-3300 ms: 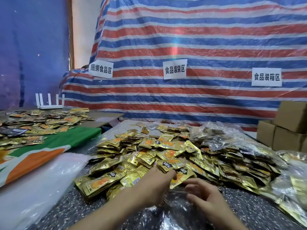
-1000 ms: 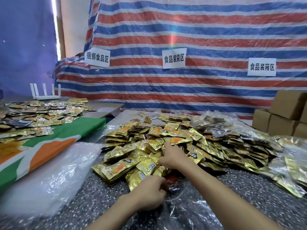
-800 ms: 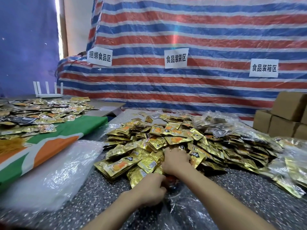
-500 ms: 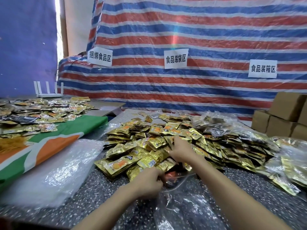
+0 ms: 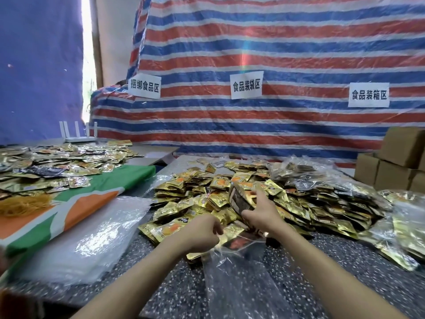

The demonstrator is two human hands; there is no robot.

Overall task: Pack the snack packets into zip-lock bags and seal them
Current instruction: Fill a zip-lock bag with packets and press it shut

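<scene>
**A stack of snack packets (image 5: 241, 199) being held beside an open zip-lock bag (image 5: 234, 279)**

The right hand (image 5: 259, 211) is reaching forward toward 12 o'clock. Its fingers are grasping the stack, which is tilting on edge just above the heap of gold packets (image 5: 322, 208). The left hand (image 5: 200, 233), at 11 o'clock from the clear bag, is curling its fingers round the bag's rim. At least one packet is showing inside the bag's mouth.

Half a second ago the right hand was lying palm-down in the heap; now it is lifting the stack clear.

A dark speckled surface (image 5: 161, 288) is carrying everything. A green-and-orange cloth (image 5: 110, 189) is lying at 9 o'clock, cardboard boxes (image 5: 395, 166) are standing stacked at 3 o'clock, and a striped tarpaulin (image 5: 276, 54) is hanging at 12 o'clock.
</scene>
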